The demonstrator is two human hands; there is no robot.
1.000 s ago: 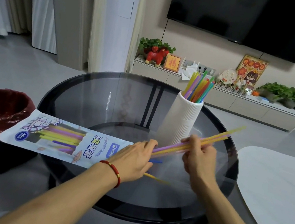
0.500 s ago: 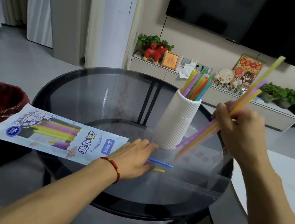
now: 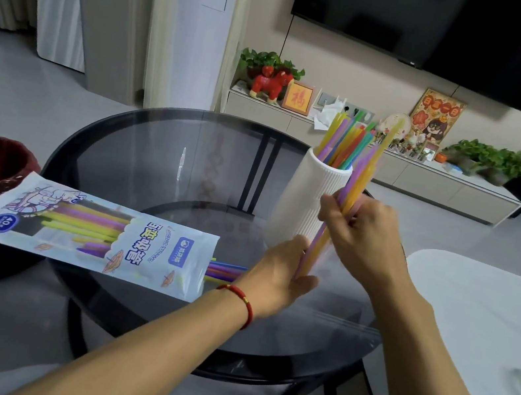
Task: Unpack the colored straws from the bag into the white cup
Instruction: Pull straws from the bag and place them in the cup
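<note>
The right hand point(image 3: 363, 236) is closed around a small bundle of yellow and purple straws point(image 3: 349, 199), pinching it near the middle. The bundle stands nearly upright, its long axis tilted slightly to the right, and it sits just right of the white cup point(image 3: 307, 202), which it partly overlaps from this view. The left hand point(image 3: 276, 278) is cupped loosely, palm turned toward the bundle's lower ends, touching them as if to square them up. The cup stands on the far right of the glass worktop point(image 3: 153, 164) and already holds many straws point(image 3: 346, 139), their tops fanning out above the rim. The bundle's lower ends hang well below that rim, so by my reading the right hand must lift and shift left before the straws can drop in. The bag point(image 3: 89, 233) lies flat on the near left, its mouth facing right, with a few loose straws point(image 3: 225, 273) poking out toward the left hand.
</note>
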